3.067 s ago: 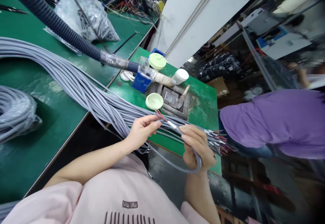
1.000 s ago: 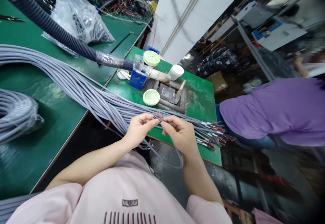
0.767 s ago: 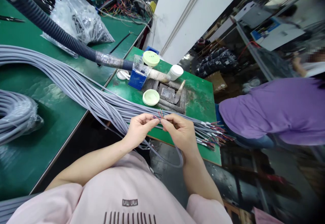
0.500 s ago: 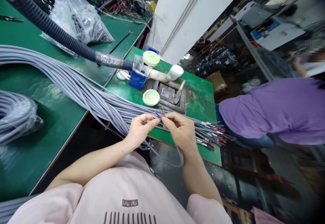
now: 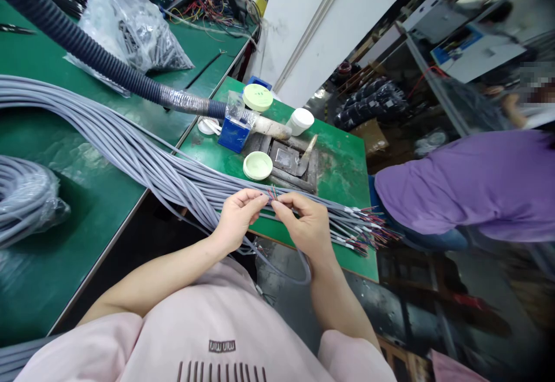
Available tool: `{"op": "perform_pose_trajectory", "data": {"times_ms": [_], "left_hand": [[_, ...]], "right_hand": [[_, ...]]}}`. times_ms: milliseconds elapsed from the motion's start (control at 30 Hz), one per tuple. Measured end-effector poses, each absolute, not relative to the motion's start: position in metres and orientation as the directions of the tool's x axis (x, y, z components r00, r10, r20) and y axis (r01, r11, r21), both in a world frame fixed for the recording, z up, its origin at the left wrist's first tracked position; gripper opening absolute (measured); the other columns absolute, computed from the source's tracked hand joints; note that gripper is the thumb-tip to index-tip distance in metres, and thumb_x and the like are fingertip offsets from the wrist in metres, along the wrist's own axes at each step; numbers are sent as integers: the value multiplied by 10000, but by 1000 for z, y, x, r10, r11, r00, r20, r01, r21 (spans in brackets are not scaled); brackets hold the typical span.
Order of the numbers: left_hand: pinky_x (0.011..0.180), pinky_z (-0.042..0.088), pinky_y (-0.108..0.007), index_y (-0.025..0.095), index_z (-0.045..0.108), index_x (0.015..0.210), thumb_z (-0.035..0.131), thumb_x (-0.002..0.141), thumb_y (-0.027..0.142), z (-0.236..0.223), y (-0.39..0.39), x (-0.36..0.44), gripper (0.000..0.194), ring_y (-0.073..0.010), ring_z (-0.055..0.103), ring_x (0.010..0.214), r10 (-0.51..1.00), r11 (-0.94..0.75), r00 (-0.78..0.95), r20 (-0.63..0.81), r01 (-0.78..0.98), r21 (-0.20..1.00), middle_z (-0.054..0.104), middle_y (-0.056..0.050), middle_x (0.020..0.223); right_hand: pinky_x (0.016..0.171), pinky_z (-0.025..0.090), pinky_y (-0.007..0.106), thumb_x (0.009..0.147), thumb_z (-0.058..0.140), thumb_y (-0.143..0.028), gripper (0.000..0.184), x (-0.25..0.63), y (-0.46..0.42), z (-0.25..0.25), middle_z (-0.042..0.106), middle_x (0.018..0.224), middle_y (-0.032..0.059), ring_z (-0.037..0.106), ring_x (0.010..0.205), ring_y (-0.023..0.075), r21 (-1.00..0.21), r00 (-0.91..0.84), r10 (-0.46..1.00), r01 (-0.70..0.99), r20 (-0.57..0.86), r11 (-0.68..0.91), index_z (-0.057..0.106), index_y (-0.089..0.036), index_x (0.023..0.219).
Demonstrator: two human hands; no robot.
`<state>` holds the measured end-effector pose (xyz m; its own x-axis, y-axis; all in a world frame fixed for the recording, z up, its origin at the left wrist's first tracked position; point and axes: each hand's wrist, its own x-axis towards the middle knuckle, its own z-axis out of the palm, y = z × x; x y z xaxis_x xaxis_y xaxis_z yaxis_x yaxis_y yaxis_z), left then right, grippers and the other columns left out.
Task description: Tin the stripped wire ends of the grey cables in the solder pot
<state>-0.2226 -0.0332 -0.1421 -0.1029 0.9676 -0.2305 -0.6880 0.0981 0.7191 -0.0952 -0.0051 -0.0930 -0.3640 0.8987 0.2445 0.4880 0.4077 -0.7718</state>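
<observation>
Between my hands, thin coloured wires [image 5: 273, 192] fan out from the end of a grey cable [image 5: 284, 277] that loops down below my right wrist. My right hand [image 5: 309, 223] is closed, thumb and fingers pinching the cable near its stripped end. My left hand [image 5: 240, 217] is closed in a pinch beside the wires; its fingertips hold what looks like one of the wires, though it is very small. Under and behind both hands runs a thick bundle of grey cables [image 5: 169, 177]. Their stripped ends [image 5: 368, 226] lie to the right, showing red and dark wires.
Past the bundle stand a small metal pot [image 5: 286, 158] with a scraper, a pale green dish [image 5: 258, 166], a white jar [image 5: 300, 122] and a blue box [image 5: 234, 133] under a ribbed hose [image 5: 113, 64]. A bag of grey parts [image 5: 143, 35] lies far left. A person in purple [image 5: 468, 188] is at right.
My left hand has drawn slightly left and up, and my right hand has shifted a little left. The wires between them have moved slightly left. The cable stays in my right hand.
</observation>
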Motion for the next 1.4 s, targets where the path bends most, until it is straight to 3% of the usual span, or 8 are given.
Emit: {"op": "perform_pose_trajectory", "data": {"times_ms": [367,667,900,1400], "left_hand": [[414,234,-148,141,600,667,763,627,307,-142,-32,-220,237,-23,354,409,941,171,-71,-330,-745,645,464,71,451],[428,243,-159,139,608,685,738,650,296,-146,-32,-221,206,-26,374,419,948,155,-83,-306,-720,677,503,57,476],[429,258,-169,148,574,698,711,718,394,-143,-31,-224,282,-29,364,403,958,129,-88,-274,-720,682,519,57,492],[438,267,-171,153,569,706,711,723,375,-149,-31,-224,264,-29,370,414,958,106,-116,-263,-707,699,546,50,526]], "right_hand": [[611,448,233,835,583,-220,135,-97,-7,-97,652,670,-13,567,603,122,-678,-381,866,544,324,494,629,-192,711],[598,442,250,827,569,-242,154,-96,-5,-97,625,643,-12,544,593,131,-687,-378,879,558,289,466,608,-204,683],[594,430,239,828,574,-206,145,-97,-4,-97,616,645,-17,537,586,119,-668,-400,862,553,312,498,601,-198,685],[596,435,246,820,575,-210,137,-99,-2,-99,624,647,-15,540,587,125,-664,-393,865,561,312,495,609,-204,688]]}}
